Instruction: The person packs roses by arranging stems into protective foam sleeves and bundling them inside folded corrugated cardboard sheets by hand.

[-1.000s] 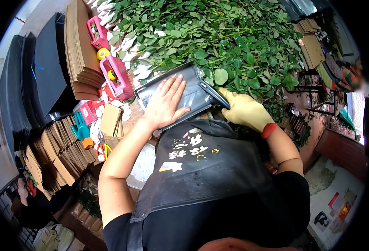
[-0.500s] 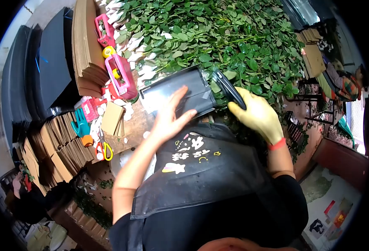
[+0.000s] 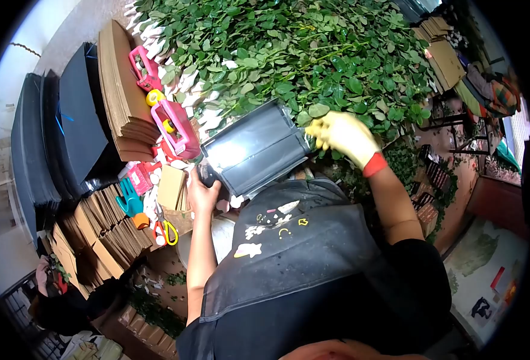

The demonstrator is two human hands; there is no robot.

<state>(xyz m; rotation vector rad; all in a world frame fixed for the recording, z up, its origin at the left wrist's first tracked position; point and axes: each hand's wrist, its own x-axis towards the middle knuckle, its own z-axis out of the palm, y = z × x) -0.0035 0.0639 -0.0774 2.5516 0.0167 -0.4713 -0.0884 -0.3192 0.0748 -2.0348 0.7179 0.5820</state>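
Observation:
A flat black-wrapped package [image 3: 256, 144] with a shiny clear film lies at the near edge of the leafy stems. My left hand [image 3: 204, 193], bare, is closed at its left end, with a dark object between thumb and fingers that I cannot make out. At the opposite end, my right hand [image 3: 344, 139], in a pale yellow glove with a red cuff, has its fingers bent but apart beside the leaves, and I see nothing in them. Green rose-like foliage [image 3: 301, 60] covers the table beyond, with white-wrapped ends [image 3: 190, 81] on its left side.
Left of the package stand a pink tape dispenser [image 3: 178, 129], cardboard pieces [image 3: 172, 187], yellow-handled scissors [image 3: 170, 233] and a teal glove [image 3: 130, 198]. Stacked cardboard [image 3: 121, 90] and black sheets [image 3: 82, 114] rise farther left. A dark apron [image 3: 301, 240] covers my front.
The black hand tool has left my right hand, which has moved slightly left to the package's right end. My left hand has slid from the package's top to its left end.

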